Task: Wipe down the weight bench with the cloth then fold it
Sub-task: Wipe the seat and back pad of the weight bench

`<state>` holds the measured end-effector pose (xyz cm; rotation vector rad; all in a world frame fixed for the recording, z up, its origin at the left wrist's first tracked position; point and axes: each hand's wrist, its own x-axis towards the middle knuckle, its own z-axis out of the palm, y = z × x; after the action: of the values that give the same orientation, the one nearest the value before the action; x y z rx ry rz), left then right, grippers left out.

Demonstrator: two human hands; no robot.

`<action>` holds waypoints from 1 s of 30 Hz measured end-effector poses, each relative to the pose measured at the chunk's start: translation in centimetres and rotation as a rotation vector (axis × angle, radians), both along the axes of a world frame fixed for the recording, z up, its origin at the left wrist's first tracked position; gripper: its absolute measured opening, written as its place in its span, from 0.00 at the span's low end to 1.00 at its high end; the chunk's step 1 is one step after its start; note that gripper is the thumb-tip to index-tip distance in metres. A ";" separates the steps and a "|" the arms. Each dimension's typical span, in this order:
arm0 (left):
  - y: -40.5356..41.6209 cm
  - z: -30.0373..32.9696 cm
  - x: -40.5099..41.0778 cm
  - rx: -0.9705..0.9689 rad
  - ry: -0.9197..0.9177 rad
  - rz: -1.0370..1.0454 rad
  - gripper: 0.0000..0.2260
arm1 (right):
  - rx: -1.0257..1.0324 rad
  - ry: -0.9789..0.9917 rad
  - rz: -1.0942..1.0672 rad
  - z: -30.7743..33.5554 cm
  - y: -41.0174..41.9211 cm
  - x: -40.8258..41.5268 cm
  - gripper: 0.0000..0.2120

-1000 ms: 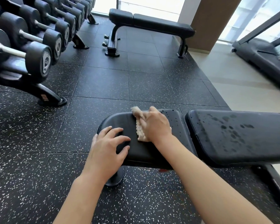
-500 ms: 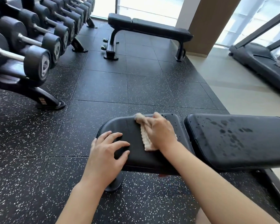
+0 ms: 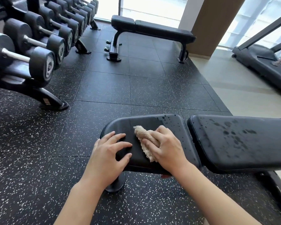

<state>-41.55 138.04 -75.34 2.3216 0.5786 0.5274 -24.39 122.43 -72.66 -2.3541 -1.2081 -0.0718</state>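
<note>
Beige terry cloth (image 3: pixel 146 142), bunched into a loose wad, lies under our right hand (image 3: pixel 166 147) on the black padded seat (image 3: pixel 125 125) of the weight bench, our worktop in this figure. We curl the fingers (image 3: pixel 152 143) of that hand over the wad and press it onto the vinyl; one fluffy end pokes out beyond the fingertips, and a ragged edge shows on the thumb side. Our left hand (image 3: pixel 108 153) rests just beside the cloth, fingers spread wide and flat on the seat's near left corner, holding nothing. Small dark droplets speckle the seat ahead of and outside the right hand. Past a narrow gap, further out on the right hand's side, the long back pad (image 3: pixel 243 140) carries larger wet blotches. Below the left wrist we see the bench's foot (image 3: pixel 115 184) standing on the speckled rubber floor (image 3: pixel 31 159). Well ahead of both hands stands a second bench (image 3: pixel 152 30) before bright windows. Far out on the left hand's side a rack of dumbbells (image 3: pixel 39 46) runs away from us; far out on the right hand's side lies a treadmill (image 3: pixel 263 62).
</note>
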 end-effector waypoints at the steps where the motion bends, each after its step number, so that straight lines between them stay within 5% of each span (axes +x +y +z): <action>1: 0.0 0.1 -0.1 -0.005 -0.001 0.001 0.15 | 0.023 0.004 0.009 0.3 -0.1 -0.1 0.16; 19: 0.3 0.1 -0.3 -0.023 0.009 -0.024 0.17 | 0.051 0.005 -0.071 0.3 7.5 1.9 0.14; 30: 2.3 0.2 -2.2 -0.065 -0.052 0.000 0.10 | -0.079 0.009 -0.006 0.9 -0.2 -3.8 0.16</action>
<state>-43.78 140.37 -75.19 2.2397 0.5633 0.5594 -28.19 122.22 -71.78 -2.4232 -1.2205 -0.0156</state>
